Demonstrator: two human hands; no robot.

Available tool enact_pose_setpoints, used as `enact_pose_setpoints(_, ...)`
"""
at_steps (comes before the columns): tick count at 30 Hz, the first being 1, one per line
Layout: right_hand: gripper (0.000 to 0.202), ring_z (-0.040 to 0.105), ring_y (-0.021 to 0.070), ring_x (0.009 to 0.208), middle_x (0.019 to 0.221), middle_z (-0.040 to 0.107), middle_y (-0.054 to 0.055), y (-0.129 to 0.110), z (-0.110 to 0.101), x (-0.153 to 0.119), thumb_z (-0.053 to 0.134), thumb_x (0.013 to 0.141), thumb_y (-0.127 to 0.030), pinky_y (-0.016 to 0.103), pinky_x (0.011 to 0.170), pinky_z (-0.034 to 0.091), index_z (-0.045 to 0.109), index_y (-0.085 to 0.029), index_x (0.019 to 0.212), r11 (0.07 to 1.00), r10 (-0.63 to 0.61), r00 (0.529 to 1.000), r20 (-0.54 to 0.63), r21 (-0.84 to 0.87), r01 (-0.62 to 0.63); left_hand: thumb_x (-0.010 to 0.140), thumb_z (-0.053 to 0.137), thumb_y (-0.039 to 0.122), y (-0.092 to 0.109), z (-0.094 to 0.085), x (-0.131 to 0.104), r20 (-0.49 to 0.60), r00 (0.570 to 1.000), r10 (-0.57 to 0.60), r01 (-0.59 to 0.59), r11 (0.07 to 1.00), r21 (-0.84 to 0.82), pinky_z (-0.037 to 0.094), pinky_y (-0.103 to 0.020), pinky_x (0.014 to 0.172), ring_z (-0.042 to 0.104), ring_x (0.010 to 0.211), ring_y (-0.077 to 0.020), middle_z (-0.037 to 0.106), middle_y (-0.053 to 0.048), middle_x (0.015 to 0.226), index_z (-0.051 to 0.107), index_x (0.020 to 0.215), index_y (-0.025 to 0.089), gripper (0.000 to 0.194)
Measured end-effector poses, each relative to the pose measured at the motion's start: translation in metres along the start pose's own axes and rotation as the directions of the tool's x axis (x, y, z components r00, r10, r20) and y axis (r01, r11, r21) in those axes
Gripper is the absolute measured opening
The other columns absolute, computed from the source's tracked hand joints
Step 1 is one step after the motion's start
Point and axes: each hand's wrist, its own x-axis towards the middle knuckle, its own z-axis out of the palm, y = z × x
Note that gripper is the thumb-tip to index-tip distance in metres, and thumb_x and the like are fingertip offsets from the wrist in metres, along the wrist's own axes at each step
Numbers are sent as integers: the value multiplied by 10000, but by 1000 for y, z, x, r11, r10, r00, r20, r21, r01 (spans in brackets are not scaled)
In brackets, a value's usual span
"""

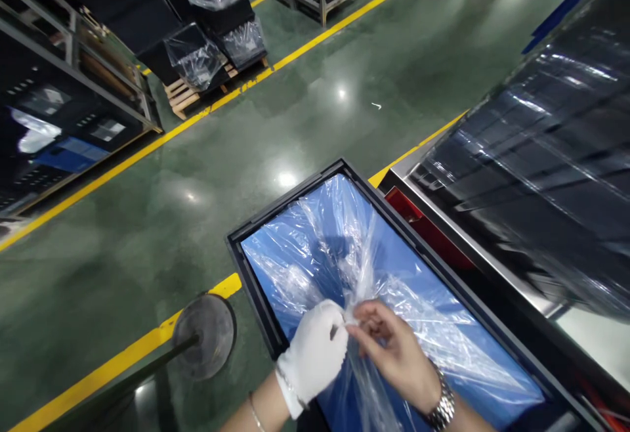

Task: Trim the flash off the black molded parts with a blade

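Observation:
A black crate (256,281) stands in front of me, lined with a clear plastic bag (339,248) over blue contents. The bag's film is gathered toward the middle. My left hand (315,352), in a white glove, pinches the gathered plastic. My right hand (394,348) is bare, wears a metal wristwatch and grips the same bunch of film right beside the left fingers. Both hands meet above the near half of the crate.
A round-based post (204,333) stands left of the crate on a yellow floor line. At right lies a stack of black trays under stretch film (546,150). Far left are metal racks (73,77) and a wooden pallet (187,94) with wrapped black boxes. Green floor lies between.

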Motion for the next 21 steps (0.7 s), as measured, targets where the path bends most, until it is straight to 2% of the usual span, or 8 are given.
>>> enact_pose_setpoints(3, 253, 687, 252, 740, 808, 693, 81, -2, -3, -7, 499, 981, -383, 415, 737, 600, 696, -226, 1003, 974, -148, 989, 17, -173, 149, 882, 428, 218, -1, -4, 2, 37, 999, 8, -10, 999, 44, 386, -353, 726, 526, 738, -203, 535, -40, 742, 348, 659, 236, 237)
enact_pose_setpoints(5, 265, 667, 293, 852, 924, 702, 120, -1, -1, -9, 451, 946, -235, 485, 814, 566, 715, -230, 971, 940, -200, 980, 22, -279, 198, 883, 435, 166, -1, -6, 0, -5, 985, 172, -165, 952, 258, 377, -341, 643, 531, 662, -194, 539, -25, 690, 368, 658, 233, 245)
enact_pose_setpoints(8, 263, 610, 311, 910, 981, 673, 137, -1, 3, -6, 463, 827, -79, 504, 828, 523, 689, -207, 863, 900, -218, 976, 19, -382, 209, 825, 403, 46, 1, -6, -6, -50, 830, 556, -400, 654, 642, 399, -354, 582, 559, 594, -207, 582, -32, 667, 514, 718, 210, 225)
enact_pose_setpoints(10, 262, 610, 279, 884, 918, 661, 102, -3, 2, -1, 466, 730, -5, 454, 809, 526, 631, -208, 745, 897, -213, 975, 59, -383, 220, 829, 392, 31, 3, -6, -8, -32, 746, 665, -455, 544, 705, 420, -358, 582, 561, 583, -211, 589, -36, 666, 568, 751, 190, 250)
enact_pose_setpoints(13, 269, 654, 211, 804, 805, 673, 26, -5, -7, 7, 484, 681, 35, 351, 753, 542, 593, -211, 665, 915, -206, 967, 152, -320, 245, 916, 443, 130, 3, -9, -3, -57, 876, 478, -418, 814, 405, 433, -331, 636, 584, 654, -191, 615, -36, 712, 546, 722, 191, 228)
enact_pose_setpoints(15, 253, 674, 204, 787, 797, 691, 17, -4, -13, 10, 523, 744, 12, 333, 725, 539, 640, -213, 733, 922, -204, 967, 151, -301, 242, 911, 505, 217, 3, -13, 3, -35, 981, 193, -189, 978, 87, 427, -320, 688, 578, 705, -179, 614, -29, 729, 513, 680, 198, 233)
enact_pose_setpoints(18, 240, 680, 230, 843, 846, 707, 41, 0, -14, 10, 563, 880, -86, 377, 789, 535, 698, -213, 1033, 909, -271, 956, 108, -297, 291, 834, 517, 272, 3, -18, 11, 88, 992, -94, 107, 982, -156, 410, -320, 690, 535, 675, -169, 573, -6, 663, 484, 632, 217, 213)
enact_pose_setpoints(21, 215, 662, 222, 893, 941, 700, 58, 4, -5, 9, 519, 1003, -211, 385, 823, 516, 706, -252, 1100, 859, -414, 902, 120, -277, 431, 800, 456, 287, -4, -21, 15, 109, 991, -79, 89, 992, -90, 430, -323, 660, 525, 641, -173, 540, -1, 623, 444, 615, 240, 191)
